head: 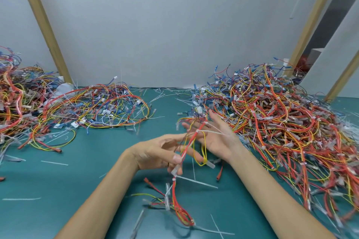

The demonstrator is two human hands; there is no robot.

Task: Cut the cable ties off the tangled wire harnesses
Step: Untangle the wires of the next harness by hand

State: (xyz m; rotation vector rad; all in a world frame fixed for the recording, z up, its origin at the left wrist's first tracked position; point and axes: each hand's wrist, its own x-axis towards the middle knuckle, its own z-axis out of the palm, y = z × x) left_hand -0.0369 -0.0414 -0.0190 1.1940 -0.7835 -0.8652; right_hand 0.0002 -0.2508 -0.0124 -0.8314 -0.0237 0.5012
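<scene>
Above a green table (pixel 77 180), the left hand (pixel 155 153) pinches a red-and-yellow wire harness (pixel 189 144) under its thumb. The right hand (pixel 217 139) lies open, fingers (pixel 212 117) spread, behind the upper loops. A white cable tie (pixel 197 131) cinches the wires there; holding them taut, tie head exposed, should ease cutting.

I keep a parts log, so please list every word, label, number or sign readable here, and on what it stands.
None is readable.
The wire harness in the left hand shows no print.
The white connectors in the pile are too small and blurred to read.
</scene>
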